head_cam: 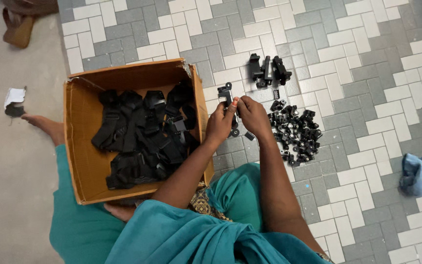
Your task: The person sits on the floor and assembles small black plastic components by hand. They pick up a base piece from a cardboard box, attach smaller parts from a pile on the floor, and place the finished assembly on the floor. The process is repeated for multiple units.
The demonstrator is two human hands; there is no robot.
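My left hand [219, 122] and my right hand [253, 116] meet above the tiled floor, both pinching a small black plastic part [226, 93] between fingertips. Just right of my hands lies a heap of small black plastic pieces [296, 132]. Three assembled black parts [268, 70] stand in a row farther away. To the left, an open cardboard box [81, 146] holds several larger black parts [145, 137].
A blue cloth [421, 174] lies on the tiles at the right. A torn scrap of white paper [14, 98] sits on the bare concrete at left, and a brown sandal [18, 27] at the top left. My bare foot [47, 126] rests beside the box.
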